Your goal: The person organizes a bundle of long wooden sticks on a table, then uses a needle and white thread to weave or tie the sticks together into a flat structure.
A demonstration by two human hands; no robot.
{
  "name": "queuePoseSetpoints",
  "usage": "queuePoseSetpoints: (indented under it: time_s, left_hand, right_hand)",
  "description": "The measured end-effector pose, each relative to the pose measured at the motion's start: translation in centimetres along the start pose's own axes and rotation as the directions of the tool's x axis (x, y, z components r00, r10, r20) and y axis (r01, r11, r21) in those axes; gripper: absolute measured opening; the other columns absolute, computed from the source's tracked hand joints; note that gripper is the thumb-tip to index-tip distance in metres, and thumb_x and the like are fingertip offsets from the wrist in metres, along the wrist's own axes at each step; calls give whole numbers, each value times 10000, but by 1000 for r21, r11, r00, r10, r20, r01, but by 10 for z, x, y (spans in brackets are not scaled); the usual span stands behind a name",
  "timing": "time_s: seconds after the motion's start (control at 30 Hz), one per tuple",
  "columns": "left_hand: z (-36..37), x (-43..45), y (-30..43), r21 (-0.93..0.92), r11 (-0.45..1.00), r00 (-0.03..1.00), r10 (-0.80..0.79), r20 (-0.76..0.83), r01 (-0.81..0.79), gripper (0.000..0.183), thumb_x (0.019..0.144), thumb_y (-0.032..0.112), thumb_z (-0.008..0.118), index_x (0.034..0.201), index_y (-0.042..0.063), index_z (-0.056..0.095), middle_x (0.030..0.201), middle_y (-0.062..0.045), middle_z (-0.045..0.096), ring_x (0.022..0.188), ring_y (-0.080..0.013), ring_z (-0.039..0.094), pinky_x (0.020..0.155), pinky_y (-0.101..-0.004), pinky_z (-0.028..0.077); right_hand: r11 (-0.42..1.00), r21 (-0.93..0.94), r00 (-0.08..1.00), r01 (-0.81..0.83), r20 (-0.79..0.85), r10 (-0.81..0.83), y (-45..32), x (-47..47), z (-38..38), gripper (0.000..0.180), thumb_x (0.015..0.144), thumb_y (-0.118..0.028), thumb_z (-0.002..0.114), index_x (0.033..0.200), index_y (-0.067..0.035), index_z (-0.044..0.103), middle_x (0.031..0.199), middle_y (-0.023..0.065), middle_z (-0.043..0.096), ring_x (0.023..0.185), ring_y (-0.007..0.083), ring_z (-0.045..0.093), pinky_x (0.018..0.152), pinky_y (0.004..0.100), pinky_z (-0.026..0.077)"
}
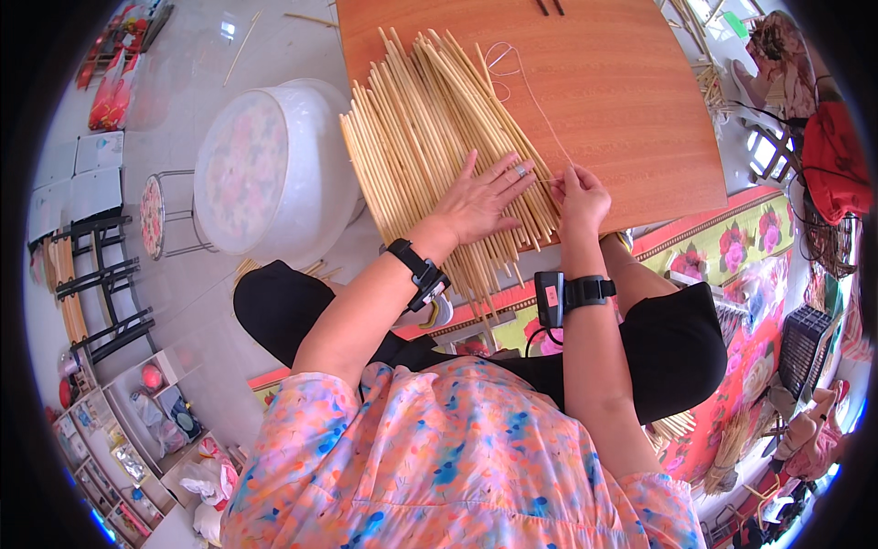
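Many straw-coloured stalks [411, 130] lie side by side on a wooden table [617, 89], their near ends reaching past its edge. My left hand [485, 199] rests flat over them with its fingers spread and a ring on one finger. At the right edge of the stalks, my right hand [582, 195] pinches a thin pale thread [542, 113] between thumb and fingertips. A short length of the thread runs towards my left fingers. The rest goes up the table into loose loops beside the stalks, where a needle [499, 56] seems to lie.
A round, plastic-covered stool or table [240, 171] stands left of the table, with a small stool [152, 216] beside it. Two dark sticks [550, 7] lie at the table's far side. Another person's leg and shoe [751, 82] show at upper right, near a black crate [802, 350].
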State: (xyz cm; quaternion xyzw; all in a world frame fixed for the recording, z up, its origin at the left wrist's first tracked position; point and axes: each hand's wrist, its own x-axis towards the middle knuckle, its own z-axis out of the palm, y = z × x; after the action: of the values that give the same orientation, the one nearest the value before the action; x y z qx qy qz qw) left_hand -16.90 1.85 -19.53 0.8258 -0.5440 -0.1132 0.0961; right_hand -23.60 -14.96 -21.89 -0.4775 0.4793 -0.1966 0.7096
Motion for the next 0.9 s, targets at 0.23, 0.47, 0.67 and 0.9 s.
queuePoseSetpoints:
  time_s: [0.23, 0.47, 0.67, 0.9]
  left_hand:
    - [-7, 6, -1, -212, 977, 976, -66, -209, 21, 493, 890, 352, 597, 1314, 119, 506, 1377, -76, 457, 1299, -234, 395, 1066, -496, 305]
    - [-32, 47, -12, -848, 444, 836, -549, -2, 290, 213, 923, 189, 572, 1010, 2, 628, 932, -84, 665, 695, -190, 650, 595, -293, 484]
    - [-44, 97, -27, -838, -282, 710, -444, 546, 467, 261, 967, 275, 507, 1041, 25, 513, 939, -114, 669, 560, -128, 612, 485, -237, 451]
    - [-71, 132, -73, -795, -563, 749, -423, 511, 225, 202, 956, 236, 541, 956, 34, 548, 916, -148, 677, 538, -90, 516, 484, -217, 430]
  right_hand:
    - [938, -228, 964, 260, 119, -238, 14, -13, 0, 131, 894, -70, 616, 893, 47, 676, 700, 46, 672, 627, 83, 623, 583, 222, 502]
    - [768, -422, 876, 482, 241, -418, 0, -32, 5, 126, 877, -106, 631, 915, 3, 682, 690, 104, 672, 631, 138, 647, 612, 284, 505]
    - [720, -416, 832, 555, 278, -480, 9, -26, 6, 120, 861, -107, 651, 920, -8, 682, 683, 134, 657, 611, 170, 653, 604, 298, 507]
    - [710, -427, 829, 560, 293, -477, 7, -28, 5, 127, 860, -106, 651, 926, -2, 683, 698, 129, 670, 621, 171, 663, 611, 292, 512]
